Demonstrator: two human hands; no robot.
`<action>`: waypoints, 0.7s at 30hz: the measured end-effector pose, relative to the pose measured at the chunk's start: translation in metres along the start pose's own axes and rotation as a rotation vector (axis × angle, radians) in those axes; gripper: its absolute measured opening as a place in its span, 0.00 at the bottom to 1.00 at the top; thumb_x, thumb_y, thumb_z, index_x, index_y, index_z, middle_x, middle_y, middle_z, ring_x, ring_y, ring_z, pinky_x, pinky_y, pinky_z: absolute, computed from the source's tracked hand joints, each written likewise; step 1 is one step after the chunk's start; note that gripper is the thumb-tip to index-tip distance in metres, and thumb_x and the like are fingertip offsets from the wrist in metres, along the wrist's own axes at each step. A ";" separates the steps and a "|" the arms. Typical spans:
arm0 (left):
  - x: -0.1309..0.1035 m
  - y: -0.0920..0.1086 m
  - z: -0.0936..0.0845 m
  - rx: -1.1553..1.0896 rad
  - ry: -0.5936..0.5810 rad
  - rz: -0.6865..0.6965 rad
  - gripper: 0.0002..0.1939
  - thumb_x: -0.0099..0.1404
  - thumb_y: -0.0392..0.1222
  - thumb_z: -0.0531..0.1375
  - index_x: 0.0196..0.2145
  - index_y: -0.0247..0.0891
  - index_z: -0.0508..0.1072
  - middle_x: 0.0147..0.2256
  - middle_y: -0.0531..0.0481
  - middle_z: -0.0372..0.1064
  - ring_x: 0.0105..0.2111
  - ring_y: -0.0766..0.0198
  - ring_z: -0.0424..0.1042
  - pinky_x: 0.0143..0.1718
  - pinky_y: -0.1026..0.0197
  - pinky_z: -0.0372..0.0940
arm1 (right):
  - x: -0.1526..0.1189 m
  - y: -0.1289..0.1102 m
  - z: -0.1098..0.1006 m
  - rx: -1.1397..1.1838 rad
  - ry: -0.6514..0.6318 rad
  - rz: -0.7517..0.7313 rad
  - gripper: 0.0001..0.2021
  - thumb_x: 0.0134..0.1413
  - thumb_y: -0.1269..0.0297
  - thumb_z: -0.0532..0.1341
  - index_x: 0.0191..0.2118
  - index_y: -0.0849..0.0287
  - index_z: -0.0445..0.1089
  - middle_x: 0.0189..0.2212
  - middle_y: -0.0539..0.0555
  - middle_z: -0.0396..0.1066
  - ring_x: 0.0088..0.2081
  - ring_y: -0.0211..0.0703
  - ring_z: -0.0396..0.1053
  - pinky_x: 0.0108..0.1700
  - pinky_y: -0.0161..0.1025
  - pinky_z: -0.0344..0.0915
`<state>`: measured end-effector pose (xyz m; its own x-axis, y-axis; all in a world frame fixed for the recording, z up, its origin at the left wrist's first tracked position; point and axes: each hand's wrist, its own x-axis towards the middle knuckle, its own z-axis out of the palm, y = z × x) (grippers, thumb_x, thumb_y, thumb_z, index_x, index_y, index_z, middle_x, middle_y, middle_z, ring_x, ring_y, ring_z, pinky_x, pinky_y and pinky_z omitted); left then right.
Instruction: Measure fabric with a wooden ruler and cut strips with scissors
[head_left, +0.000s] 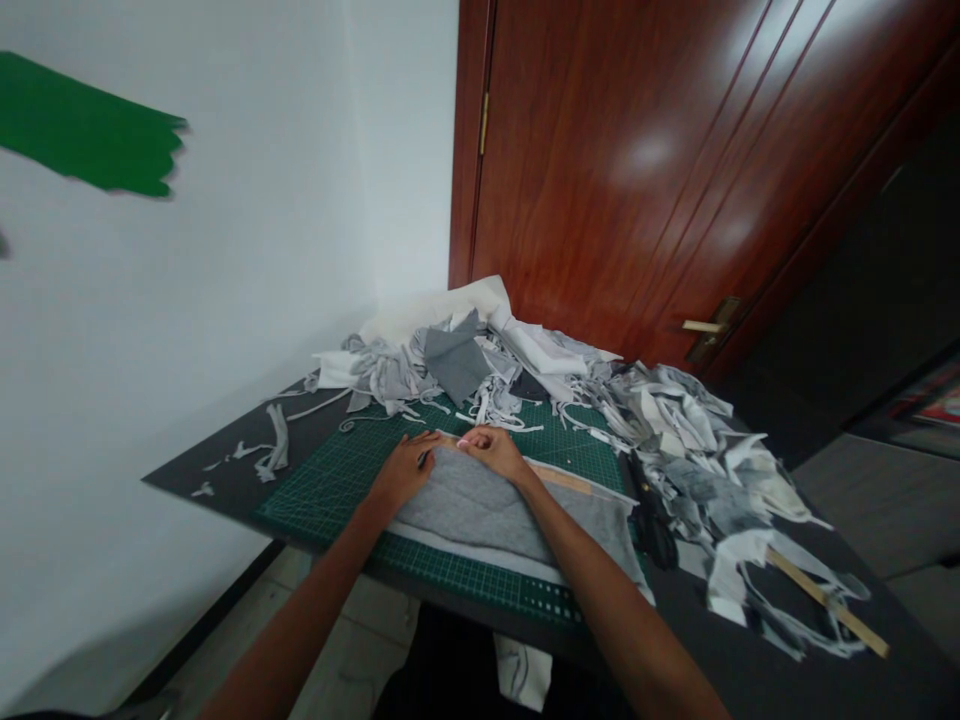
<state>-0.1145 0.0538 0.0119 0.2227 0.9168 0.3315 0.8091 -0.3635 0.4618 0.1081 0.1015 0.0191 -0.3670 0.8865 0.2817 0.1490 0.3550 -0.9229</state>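
Note:
A piece of grey fabric (480, 505) lies spread on a green cutting mat (319, 480), with a white layer showing along its near edge. Across its far part runs a flat wooden ruler (564, 479), partly covered by my right hand and forearm. My left hand (409, 468) rests with fingers stretched out on the fabric's far left corner, by the ruler's end. Close beside it, my right hand (491, 450) is pinched at the far edge. A small pale pinkish spot shows at its fingertips; whether that is a held thing or a nail I cannot make out.
Grey and white fabric scraps (457, 360) heap along the back, and another pile (690, 420) covers the right side. Black-handled scissors (655, 530) lie right of the fabric. A wooden strip (825, 603) rests on scraps near the right corner. A wall and a door (600, 200) stand behind.

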 end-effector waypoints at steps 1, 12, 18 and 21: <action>0.000 0.000 -0.001 0.000 0.004 0.000 0.23 0.69 0.34 0.53 0.57 0.42 0.77 0.62 0.44 0.71 0.66 0.53 0.67 0.70 0.36 0.51 | 0.000 0.001 0.000 0.004 0.000 0.002 0.21 0.47 0.43 0.71 0.31 0.60 0.78 0.21 0.48 0.70 0.22 0.33 0.59 0.25 0.32 0.53; 0.000 0.000 -0.001 0.018 0.019 -0.010 0.22 0.67 0.35 0.54 0.55 0.45 0.79 0.59 0.47 0.74 0.64 0.53 0.69 0.70 0.37 0.53 | 0.000 0.004 0.000 -0.028 0.013 -0.014 0.21 0.49 0.44 0.71 0.33 0.60 0.79 0.23 0.49 0.73 0.23 0.34 0.60 0.25 0.32 0.56; -0.001 0.002 0.000 0.028 0.018 -0.005 0.23 0.66 0.34 0.53 0.53 0.44 0.80 0.60 0.46 0.73 0.65 0.52 0.68 0.70 0.36 0.52 | 0.006 0.004 0.005 -0.129 0.005 0.001 0.13 0.53 0.52 0.70 0.33 0.59 0.80 0.25 0.50 0.75 0.24 0.36 0.64 0.27 0.32 0.58; -0.002 0.005 -0.001 0.031 0.013 0.004 0.22 0.68 0.35 0.53 0.54 0.45 0.79 0.60 0.46 0.73 0.65 0.52 0.68 0.70 0.36 0.53 | 0.010 0.000 0.012 -0.200 -0.028 0.003 0.07 0.53 0.60 0.71 0.31 0.57 0.81 0.26 0.49 0.77 0.27 0.38 0.69 0.31 0.33 0.62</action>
<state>-0.1120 0.0501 0.0142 0.2187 0.9131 0.3442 0.8246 -0.3615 0.4351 0.0932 0.1068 0.0190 -0.3910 0.8801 0.2694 0.3285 0.4069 -0.8524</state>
